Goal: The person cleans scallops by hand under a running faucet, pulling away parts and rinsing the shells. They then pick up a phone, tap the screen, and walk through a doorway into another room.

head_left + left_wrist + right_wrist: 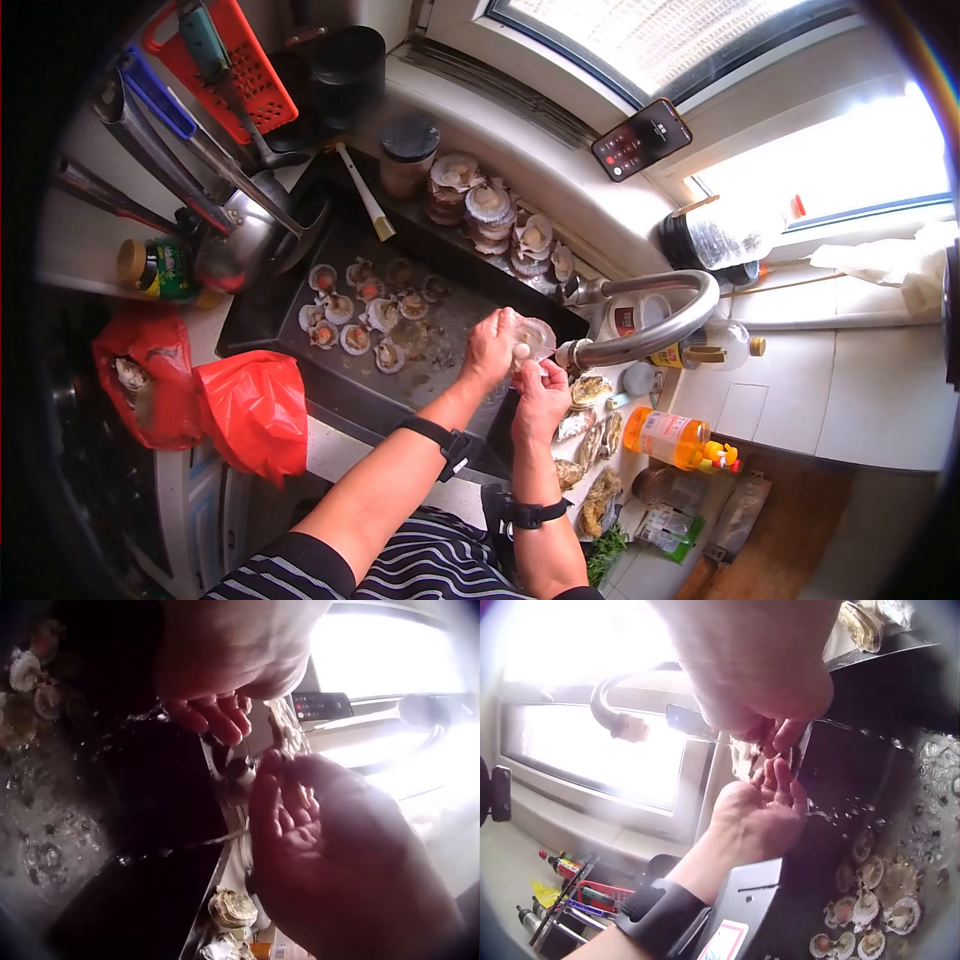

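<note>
Rinsing looks to be the step in hand: a scallop (533, 338) on its half shell is held just under the faucet spout (640, 325), above the right edge of the dark sink (262, 318). The left hand (490, 347) curls its fingers round the shell's left rim, and the right hand (541, 394) cups it from below, thumb and fingers bent against the shell; whether a small tool is tucked in that hand cannot be told from the blurred wrist views. Droplets in the wrist views suggest the water is running. On the sink floor towards its far left corner lie cleaned scallops (352, 308), meat up, and stacked shells (490, 212) line the sink's back edge. Uncleaned shells (588, 430) sit on the counter just beside the sink's right edge. The next move probably calls for a steady grip while turning the shell under the stream, then placing it flat among the cleaned scallops.
</note>
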`<action>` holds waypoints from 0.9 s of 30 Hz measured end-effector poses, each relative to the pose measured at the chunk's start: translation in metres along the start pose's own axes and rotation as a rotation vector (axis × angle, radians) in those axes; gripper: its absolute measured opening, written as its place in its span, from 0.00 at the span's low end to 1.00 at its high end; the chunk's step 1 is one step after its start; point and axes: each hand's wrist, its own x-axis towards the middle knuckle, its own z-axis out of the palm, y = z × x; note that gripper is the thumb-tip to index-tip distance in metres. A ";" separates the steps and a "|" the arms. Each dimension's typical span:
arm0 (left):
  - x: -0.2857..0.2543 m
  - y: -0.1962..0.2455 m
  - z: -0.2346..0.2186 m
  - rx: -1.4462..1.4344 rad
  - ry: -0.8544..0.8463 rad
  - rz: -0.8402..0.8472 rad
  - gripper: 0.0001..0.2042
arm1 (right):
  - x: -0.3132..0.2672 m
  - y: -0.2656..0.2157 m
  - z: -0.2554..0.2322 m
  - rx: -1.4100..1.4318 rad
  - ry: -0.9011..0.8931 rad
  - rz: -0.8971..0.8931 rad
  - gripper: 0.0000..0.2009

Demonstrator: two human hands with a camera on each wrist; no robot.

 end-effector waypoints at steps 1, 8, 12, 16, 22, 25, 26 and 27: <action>0.003 -0.002 -0.003 0.000 -0.033 -0.021 0.18 | 0.001 -0.001 -0.002 -0.002 0.006 0.003 0.13; 0.009 -0.008 -0.034 -0.136 -0.263 -0.125 0.13 | 0.007 -0.012 -0.007 -0.055 0.006 0.039 0.14; -0.002 -0.019 -0.021 -0.108 -0.203 -0.044 0.14 | 0.014 -0.008 -0.009 -0.088 -0.022 0.012 0.12; -0.006 -0.017 -0.027 0.196 -0.413 -0.197 0.16 | 0.019 -0.001 -0.015 -0.105 -0.060 -0.054 0.09; -0.006 -0.015 -0.039 0.197 -0.231 -0.137 0.17 | 0.019 -0.008 -0.014 -0.142 -0.074 -0.079 0.09; -0.008 0.010 -0.033 -0.084 -0.205 -0.261 0.23 | 0.017 -0.009 -0.011 -0.175 -0.076 -0.037 0.10; -0.007 0.014 -0.033 -0.168 -0.256 -0.282 0.26 | 0.015 -0.009 -0.009 -0.190 -0.074 -0.017 0.10; -0.005 0.011 -0.031 -0.203 -0.297 -0.286 0.25 | 0.013 -0.008 -0.009 -0.185 -0.092 -0.026 0.10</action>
